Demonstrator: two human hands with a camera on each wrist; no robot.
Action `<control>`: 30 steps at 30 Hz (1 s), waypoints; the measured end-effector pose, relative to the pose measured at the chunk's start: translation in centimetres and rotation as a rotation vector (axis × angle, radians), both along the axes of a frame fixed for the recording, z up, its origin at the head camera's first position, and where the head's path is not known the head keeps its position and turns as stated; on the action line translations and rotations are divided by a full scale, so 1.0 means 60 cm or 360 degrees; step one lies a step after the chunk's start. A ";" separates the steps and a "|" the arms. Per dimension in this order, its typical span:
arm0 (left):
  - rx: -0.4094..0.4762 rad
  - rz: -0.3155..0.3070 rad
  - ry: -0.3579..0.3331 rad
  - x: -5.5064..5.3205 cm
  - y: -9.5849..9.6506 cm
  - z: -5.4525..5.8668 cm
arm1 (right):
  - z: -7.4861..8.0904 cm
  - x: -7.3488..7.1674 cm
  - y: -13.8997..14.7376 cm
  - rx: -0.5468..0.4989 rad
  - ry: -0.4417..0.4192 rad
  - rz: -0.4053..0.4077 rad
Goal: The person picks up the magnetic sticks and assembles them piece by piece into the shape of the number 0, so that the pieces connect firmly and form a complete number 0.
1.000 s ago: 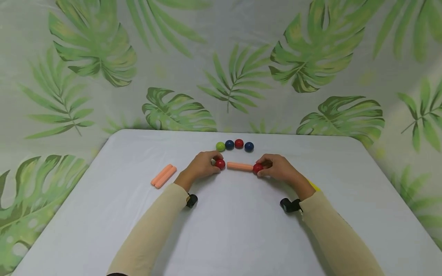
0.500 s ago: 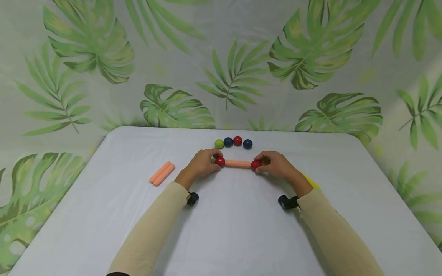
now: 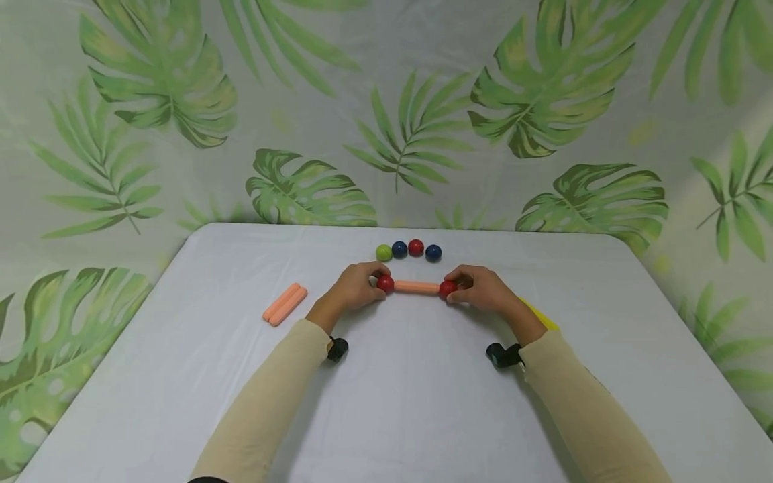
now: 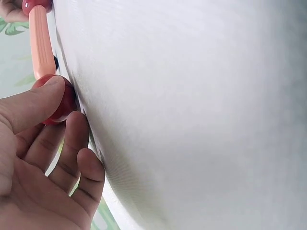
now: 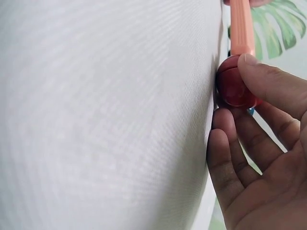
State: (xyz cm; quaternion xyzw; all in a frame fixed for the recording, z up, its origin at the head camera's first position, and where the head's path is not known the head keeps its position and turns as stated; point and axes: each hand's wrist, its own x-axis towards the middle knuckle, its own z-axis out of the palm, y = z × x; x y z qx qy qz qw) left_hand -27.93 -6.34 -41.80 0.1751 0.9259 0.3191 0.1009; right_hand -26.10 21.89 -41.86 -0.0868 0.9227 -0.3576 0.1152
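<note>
Peach rod (image 3: 417, 288) sits mid-table between the two hands, lengthwise side to side, roughly parallel to the far edge, right end a touch nearer the person. Left end meets left red ball (image 3: 385, 284), right end meets right red ball (image 3: 448, 290); can't tell if they're plugged in. Left hand (image 3: 354, 287) pinches the left ball, thumb against fingers; right hand (image 3: 485, 290) pinches the right one the same way. Both balls down at the cloth.

Just beyond, a short row: green ball (image 3: 384, 252), blue ball (image 3: 400, 249), red ball (image 3: 416, 247), second blue ball (image 3: 433, 253). Off left, two spare rods (image 3: 285, 304) side by side, touching, on a diagonal, far ends toward the right. Something yellow (image 3: 540, 313) partly hidden behind the right forearm.

Surface: table (image 3: 417, 402), smooth white cover, rounded far corners, soft shadows under the arms. Behind it, pale backdrop (image 3: 417, 40) printed with green palm and monstera leaves, brighter toward the right edge.
</note>
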 end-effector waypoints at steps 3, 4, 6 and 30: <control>-0.0013 0.0005 -0.0020 0.001 0.001 0.000 | 0.000 0.000 0.001 0.0011 0.0004 0.0011; -0.0016 0.0006 -0.0023 0.001 0.001 0.000 | 0.000 0.000 0.000 0.0012 0.0004 0.0011; -0.0018 0.0011 -0.0030 0.002 0.002 0.000 | 0.001 0.001 0.000 0.0015 0.0001 0.0011; 0.0004 0.0062 -0.0035 0.005 -0.007 -0.001 | 0.006 0.001 -0.020 0.0043 -0.0005 0.0005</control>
